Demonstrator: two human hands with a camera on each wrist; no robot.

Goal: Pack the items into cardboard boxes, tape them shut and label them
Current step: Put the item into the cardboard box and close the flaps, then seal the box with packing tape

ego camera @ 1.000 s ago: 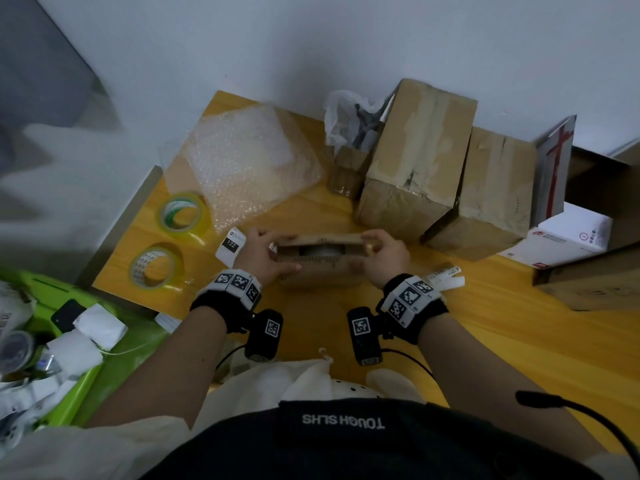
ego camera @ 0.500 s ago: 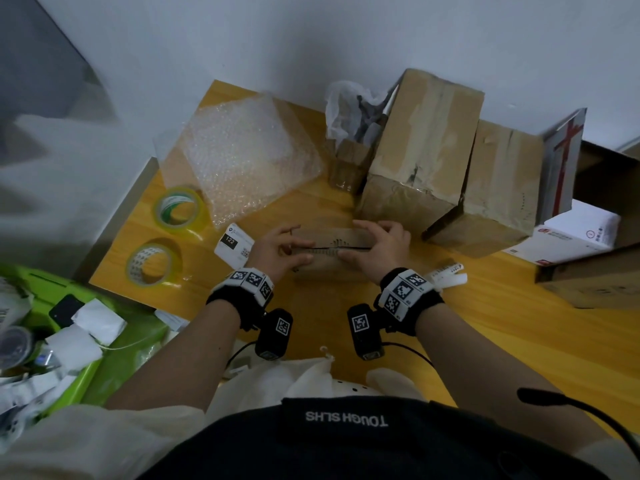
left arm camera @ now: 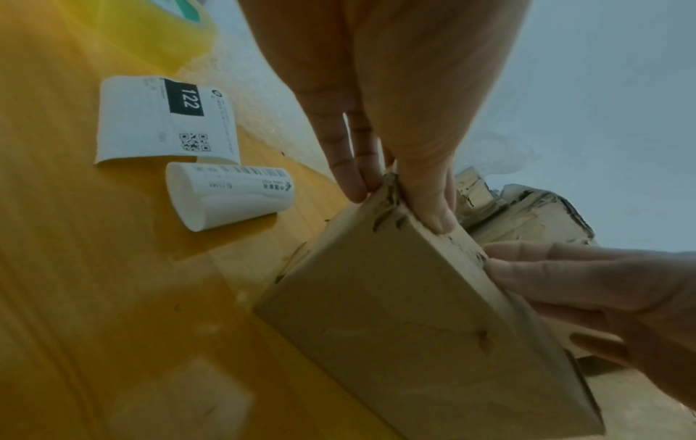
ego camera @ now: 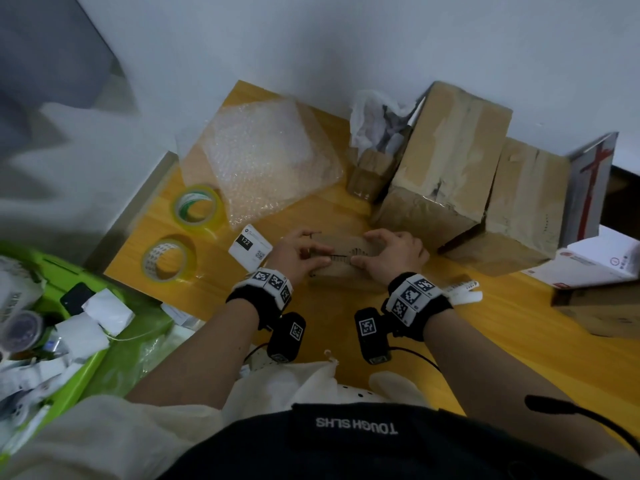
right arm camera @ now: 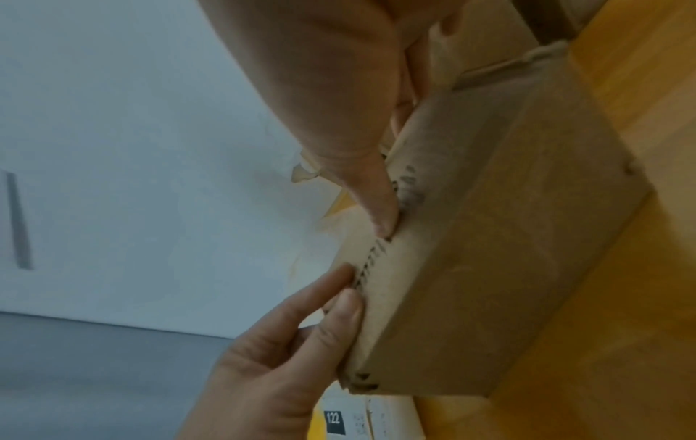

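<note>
**Two hands closing flaps on small box**

Small brown cardboard box (ego camera: 341, 263) sitting on yellow wooden table (ego camera: 450, 341), near front edge, just in front of two big taped cardboard cartons (ego camera: 450, 161). Top flaps folded down, meeting along a centre seam w/ jagged dark marks. Not taped yet, no label on it.

Left hand (ego camera: 298, 252) at left end of box: thumb on top by seam, fingers down the far side, so gripping the box end. Right hand (ego camera: 391, 252) at right end, thumb tip pressing seam, fingers bent over far edge, likewise clamped on box.

To do step well, probably: keep both flaps flush and level at seam, press down evenly w/ thumbs, hold w/ one hand only while other fetches tape. Avoid letting flaps spring up; seam edges look worn, so likely weak.

Nearby left: white label marked 122 (ego camera: 250, 247), touching nothing; a second curled white label (left arm camera: 229, 195) beside it in left wrist view. Further left, two rolls of clear tape (ego camera: 197, 209), well within reach. Sheet of bubble wrap (ego camera: 263, 161) behind. Green bin w/ paper scraps (ego camera: 69, 327) at far left, off table.
</note>
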